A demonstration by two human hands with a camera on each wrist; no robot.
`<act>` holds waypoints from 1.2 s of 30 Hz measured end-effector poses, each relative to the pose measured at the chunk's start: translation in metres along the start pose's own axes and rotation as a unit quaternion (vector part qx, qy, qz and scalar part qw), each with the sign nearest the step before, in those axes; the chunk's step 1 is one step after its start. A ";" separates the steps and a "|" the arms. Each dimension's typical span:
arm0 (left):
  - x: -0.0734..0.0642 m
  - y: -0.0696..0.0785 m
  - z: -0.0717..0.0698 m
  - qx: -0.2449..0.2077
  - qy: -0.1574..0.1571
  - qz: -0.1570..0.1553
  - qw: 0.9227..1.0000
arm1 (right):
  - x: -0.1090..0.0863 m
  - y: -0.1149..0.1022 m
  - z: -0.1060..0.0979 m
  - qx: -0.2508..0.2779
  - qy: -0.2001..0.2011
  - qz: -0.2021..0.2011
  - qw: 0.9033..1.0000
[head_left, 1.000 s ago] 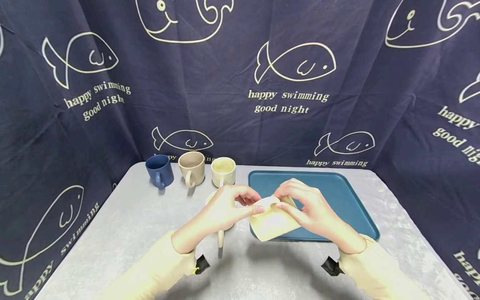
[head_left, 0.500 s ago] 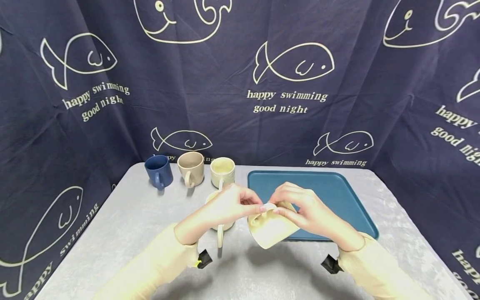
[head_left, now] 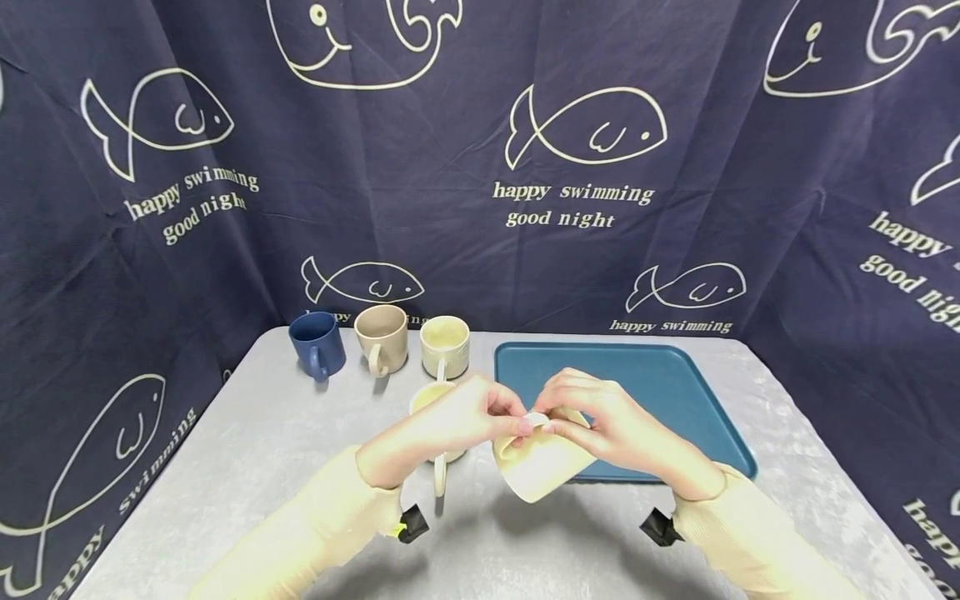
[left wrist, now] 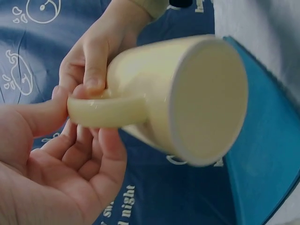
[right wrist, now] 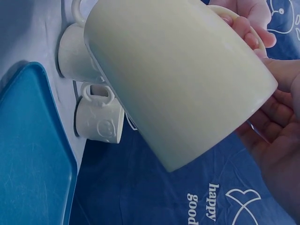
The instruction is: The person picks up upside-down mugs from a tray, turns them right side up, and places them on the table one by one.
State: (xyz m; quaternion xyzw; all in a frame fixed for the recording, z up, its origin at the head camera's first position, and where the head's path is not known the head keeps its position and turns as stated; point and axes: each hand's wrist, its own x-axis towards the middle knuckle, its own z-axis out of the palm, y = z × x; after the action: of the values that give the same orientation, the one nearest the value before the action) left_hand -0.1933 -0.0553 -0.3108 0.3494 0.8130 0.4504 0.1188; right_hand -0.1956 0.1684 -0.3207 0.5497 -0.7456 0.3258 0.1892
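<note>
Both hands hold a pale yellow mug (head_left: 551,471), tilted on its side above the table's middle, overlapping the tray's near edge. My left hand (head_left: 476,417) pinches its handle (left wrist: 108,112) between thumb and fingers; fingertips show through the handle loop in the right wrist view. My right hand (head_left: 600,417) grips the mug at its edge beside the handle, thumb on the near side and fingers on the far side. In the left wrist view one round end of the mug faces the camera. The mug's smooth body (right wrist: 178,79) fills much of the right wrist view.
At the back left stand a navy mug (head_left: 317,342), a beige mug (head_left: 384,340) and a cream mug (head_left: 446,354). Another cream mug (head_left: 442,462) stands partly hidden behind the left hand. A blue tray (head_left: 660,383) lies at the right. Dark printed fabric (head_left: 450,208) surrounds the table (head_left: 247,467).
The mug has tipped and dropped slightly, so more of its underside corner shows lower down. My left hand has shifted a little right and down along the handle. The other mugs stay put.
</note>
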 end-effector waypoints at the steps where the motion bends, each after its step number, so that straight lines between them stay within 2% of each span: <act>1: 0.000 0.000 0.001 -0.003 0.002 0.002 1.000 | 0.000 0.000 0.000 -0.002 -0.003 0.003 1.000; 7: -0.002 -0.001 0.005 -0.021 0.019 0.014 1.000 | 0.001 -0.001 -0.002 -0.009 -0.013 0.011 1.000; 10: -0.004 0.000 0.007 -0.038 0.027 0.008 0.999 | 0.002 -0.002 -0.003 -0.009 -0.016 0.016 1.000; 16: -0.007 -0.002 0.008 -0.068 0.045 0.009 0.997 | 0.006 -0.003 -0.004 -0.006 -0.005 0.008 1.000; 21: -0.009 -0.002 0.009 -0.063 0.062 0.011 0.996 | 0.008 -0.004 -0.004 -0.023 0.007 0.011 1.000; 27: -0.013 -0.003 0.008 -0.073 0.092 -0.011 0.993 | 0.007 -0.007 -0.010 -0.043 0.026 0.055 0.997; 32: -0.017 -0.005 0.005 -0.094 0.122 -0.009 0.988 | 0.007 -0.010 -0.018 -0.056 0.046 0.093 0.993; 36: -0.021 -0.009 0.002 -0.113 0.150 -0.015 0.982 | 0.005 -0.008 -0.021 -0.067 0.075 0.102 0.990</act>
State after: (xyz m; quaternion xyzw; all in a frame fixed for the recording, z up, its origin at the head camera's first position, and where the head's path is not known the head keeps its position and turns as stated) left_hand -0.1811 -0.0706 -0.3218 0.2502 0.7708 0.5845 0.0405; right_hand -0.1908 0.1785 -0.3002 0.4307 -0.8018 0.3328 0.2465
